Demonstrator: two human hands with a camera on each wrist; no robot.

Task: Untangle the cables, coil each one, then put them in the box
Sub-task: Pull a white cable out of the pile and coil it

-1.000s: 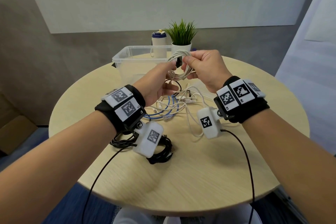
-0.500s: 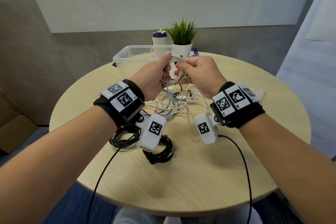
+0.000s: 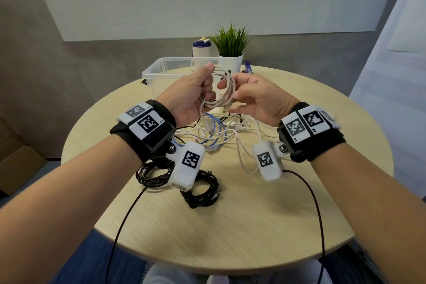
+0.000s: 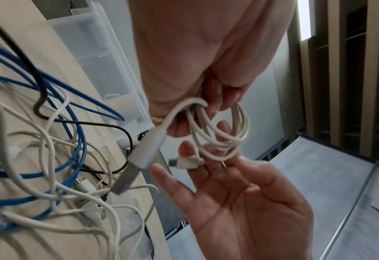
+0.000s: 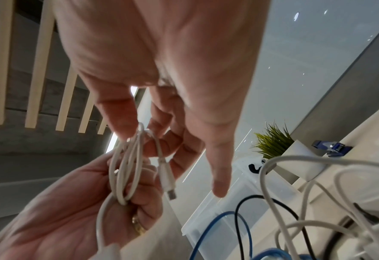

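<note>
The left hand gripped a coiled white cable, fingers curled through its loops. The right hand, fingers spread, thumb touching the coil, hovered beside it, above tangled cables; the clear plastic box stood beyond the fingertips.

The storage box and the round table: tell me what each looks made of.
Storage box: translucent, glossy plastic by the look; the bottle behind shows through its walls. Round table: pale wood-grain top, matte, with fine streaks; whether solid wood or laminate cannot be told.
</note>
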